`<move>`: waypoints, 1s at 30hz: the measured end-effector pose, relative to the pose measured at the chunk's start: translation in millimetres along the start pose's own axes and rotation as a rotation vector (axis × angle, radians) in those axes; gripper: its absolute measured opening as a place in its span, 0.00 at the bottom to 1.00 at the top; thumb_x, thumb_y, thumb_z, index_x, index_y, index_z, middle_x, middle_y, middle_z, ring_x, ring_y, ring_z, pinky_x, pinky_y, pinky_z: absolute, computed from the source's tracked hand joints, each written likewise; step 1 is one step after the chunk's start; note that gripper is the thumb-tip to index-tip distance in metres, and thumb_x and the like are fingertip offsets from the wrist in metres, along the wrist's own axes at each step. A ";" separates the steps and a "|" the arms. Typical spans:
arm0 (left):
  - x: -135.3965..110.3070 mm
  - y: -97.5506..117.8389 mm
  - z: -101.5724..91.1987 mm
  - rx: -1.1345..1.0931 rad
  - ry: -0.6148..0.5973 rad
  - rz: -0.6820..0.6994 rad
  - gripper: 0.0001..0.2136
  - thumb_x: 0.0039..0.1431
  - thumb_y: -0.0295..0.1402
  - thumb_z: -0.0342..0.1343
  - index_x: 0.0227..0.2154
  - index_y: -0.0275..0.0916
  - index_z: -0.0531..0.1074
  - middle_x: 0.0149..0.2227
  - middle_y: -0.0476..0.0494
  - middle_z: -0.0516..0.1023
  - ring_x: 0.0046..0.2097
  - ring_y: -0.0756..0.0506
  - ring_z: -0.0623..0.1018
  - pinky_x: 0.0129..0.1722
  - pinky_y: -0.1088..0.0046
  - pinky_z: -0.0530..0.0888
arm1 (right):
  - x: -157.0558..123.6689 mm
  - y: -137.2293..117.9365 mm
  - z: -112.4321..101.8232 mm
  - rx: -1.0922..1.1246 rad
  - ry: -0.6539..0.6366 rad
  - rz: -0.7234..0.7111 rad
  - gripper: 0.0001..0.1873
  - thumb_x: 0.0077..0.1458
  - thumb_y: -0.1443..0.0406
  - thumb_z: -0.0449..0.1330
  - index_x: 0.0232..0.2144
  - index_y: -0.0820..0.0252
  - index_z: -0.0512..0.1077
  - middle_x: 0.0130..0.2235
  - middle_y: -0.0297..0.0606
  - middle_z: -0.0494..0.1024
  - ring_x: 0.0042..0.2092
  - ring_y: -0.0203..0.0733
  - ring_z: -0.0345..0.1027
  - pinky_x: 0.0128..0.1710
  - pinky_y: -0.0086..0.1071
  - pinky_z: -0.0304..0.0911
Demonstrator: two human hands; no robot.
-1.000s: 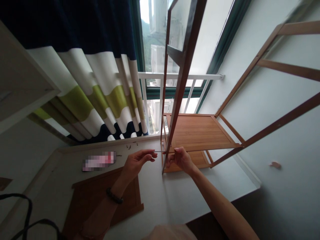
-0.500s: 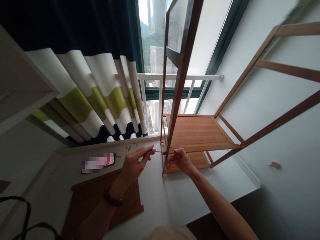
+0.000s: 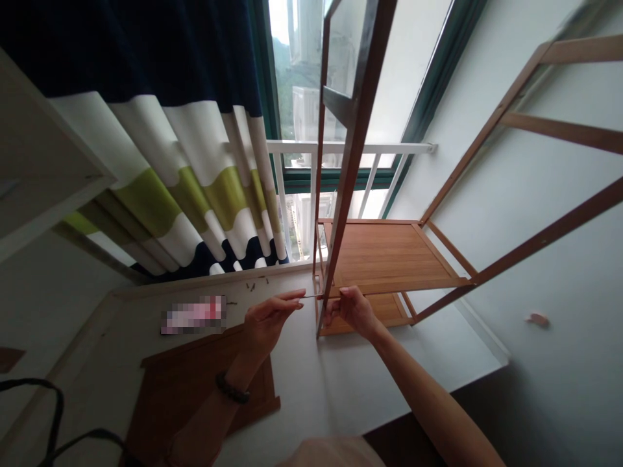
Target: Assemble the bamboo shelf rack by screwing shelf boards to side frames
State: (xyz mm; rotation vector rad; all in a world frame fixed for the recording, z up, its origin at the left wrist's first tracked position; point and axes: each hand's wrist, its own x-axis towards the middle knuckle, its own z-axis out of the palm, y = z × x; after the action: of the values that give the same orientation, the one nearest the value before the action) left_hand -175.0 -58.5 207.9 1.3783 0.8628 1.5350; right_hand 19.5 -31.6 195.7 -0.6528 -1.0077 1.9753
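My left hand [image 3: 265, 319] pinches a thin metal tool, seemingly a hex key [image 3: 312, 296]. Its tip meets the outer side of the upright post of a brown wooden shelf rack [image 3: 339, 220], level with a shelf board. Just right of that post, my right hand [image 3: 359, 312] is closed on the front edge of the shelf board [image 3: 389, 256]. Its lower fingers are curled below the edge and partly hidden by the post. A screw head at the tool's tip is too small to make out.
Several small screws [image 3: 252, 286] lie on the white ledge near a phone [image 3: 195, 314] with a blurred screen. A loose wooden panel [image 3: 195, 383] lies under my left forearm. A striped curtain [image 3: 195, 181] hangs at left; a white railing [image 3: 370, 148] crosses the window. Black cable [image 3: 57, 415] loops at lower left.
My left hand has turned at the wrist and shifted slightly right, its fingers now flatter along the tool. My right hand stays on the board edge.
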 end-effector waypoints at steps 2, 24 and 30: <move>-2.9 -5.2 -1.1 -0.010 -0.015 0.026 0.03 0.49 0.25 0.61 0.25 0.38 0.77 0.39 0.43 0.80 0.34 0.45 0.80 0.33 0.69 0.79 | 0.3 -0.2 0.0 -0.006 -0.003 0.008 0.22 0.49 0.56 0.44 0.28 0.67 0.71 0.18 0.41 0.73 0.21 0.45 0.67 0.28 0.38 0.61; 27.1 25.8 -16.3 0.604 -0.194 0.137 0.08 0.52 0.35 0.58 0.35 0.43 0.78 0.31 0.46 0.80 0.27 0.51 0.77 0.30 0.76 0.76 | 0.7 1.9 -2.3 0.036 -0.007 0.005 0.25 0.49 0.58 0.43 0.32 0.71 0.73 0.20 0.43 0.74 0.22 0.45 0.68 0.27 0.37 0.61; 20.0 39.3 -1.2 0.361 -0.097 -0.286 0.17 0.50 0.40 0.59 0.42 0.36 0.75 0.37 0.41 0.81 0.34 0.44 0.81 0.35 0.69 0.78 | 0.5 2.0 -1.8 0.029 0.012 0.018 0.25 0.51 0.57 0.43 0.31 0.70 0.73 0.19 0.42 0.74 0.23 0.44 0.68 0.27 0.37 0.62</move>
State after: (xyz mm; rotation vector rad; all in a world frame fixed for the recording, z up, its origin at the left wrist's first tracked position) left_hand -182.3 -54.8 251.2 1.4912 1.2608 1.1224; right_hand 19.7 -31.2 193.0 -0.6589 -0.9676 1.9963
